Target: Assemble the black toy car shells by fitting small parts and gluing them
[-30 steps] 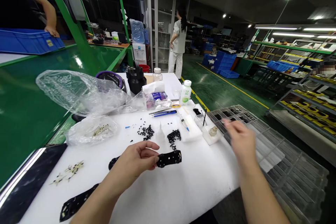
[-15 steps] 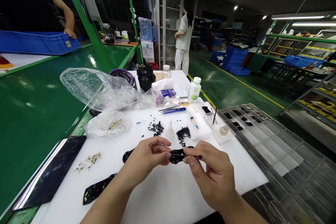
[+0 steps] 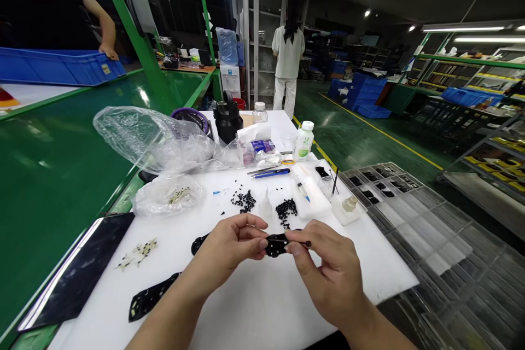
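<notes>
My left hand (image 3: 232, 246) is closed, pinching the left end of a small black plastic part (image 3: 276, 249) above the white board. A thin dark stick-like tool (image 3: 303, 243) lies across that part, held between the thumb and fingers of my right hand (image 3: 332, 268). Its tip is hidden near my left thumb. Another black part (image 3: 199, 243) shows partly behind my left hand, and a longer black piece (image 3: 150, 298) lies by my left forearm. Beyond my hands are two heaps of tiny black pieces, a left heap (image 3: 245, 200) and a right heap (image 3: 286, 209).
A white dropper bottle (image 3: 266, 205) stands between the heaps. Farther back lie a blue cutter knife (image 3: 270, 173), plastic bags (image 3: 159, 142) and a black flask (image 3: 228, 120). Clear compartment trays (image 3: 426, 229) sit at right. Two other people are beyond the table.
My right hand and the stick have shifted slightly left. My left hand stays in place. The person standing in the background has turned their back.
</notes>
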### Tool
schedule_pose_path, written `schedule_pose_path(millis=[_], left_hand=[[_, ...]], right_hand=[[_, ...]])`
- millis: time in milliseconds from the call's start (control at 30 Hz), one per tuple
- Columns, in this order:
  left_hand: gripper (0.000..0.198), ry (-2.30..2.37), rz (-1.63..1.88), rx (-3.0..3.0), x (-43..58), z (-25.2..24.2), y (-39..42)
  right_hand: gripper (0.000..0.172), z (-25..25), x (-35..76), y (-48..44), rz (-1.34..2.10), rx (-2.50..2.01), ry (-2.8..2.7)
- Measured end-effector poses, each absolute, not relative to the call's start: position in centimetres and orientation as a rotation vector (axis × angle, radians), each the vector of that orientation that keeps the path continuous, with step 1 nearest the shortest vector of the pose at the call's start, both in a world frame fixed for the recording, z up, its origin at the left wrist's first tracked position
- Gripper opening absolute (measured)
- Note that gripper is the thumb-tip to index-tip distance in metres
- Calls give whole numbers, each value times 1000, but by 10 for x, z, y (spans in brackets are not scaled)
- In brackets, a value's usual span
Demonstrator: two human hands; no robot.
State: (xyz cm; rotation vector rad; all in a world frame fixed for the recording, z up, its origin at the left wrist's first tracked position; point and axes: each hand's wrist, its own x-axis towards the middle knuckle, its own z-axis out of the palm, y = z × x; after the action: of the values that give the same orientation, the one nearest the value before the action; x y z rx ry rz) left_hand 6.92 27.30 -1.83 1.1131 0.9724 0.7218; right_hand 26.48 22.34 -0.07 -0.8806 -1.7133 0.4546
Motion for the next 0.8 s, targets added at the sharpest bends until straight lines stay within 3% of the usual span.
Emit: schedule_pose_path(millis=[467,700,800], left_hand=[[35,978,735,1092,69,-21,276],[32,1051,715,1106,67,-24,277],[32,1090,696,1126,66,-25,279]], right_hand=[[42,13,286,212,278,-775,-1754],[11,4,374,237,-162,-1344,-1285],[16,-6,396,252,-118,-1452,-1273]])
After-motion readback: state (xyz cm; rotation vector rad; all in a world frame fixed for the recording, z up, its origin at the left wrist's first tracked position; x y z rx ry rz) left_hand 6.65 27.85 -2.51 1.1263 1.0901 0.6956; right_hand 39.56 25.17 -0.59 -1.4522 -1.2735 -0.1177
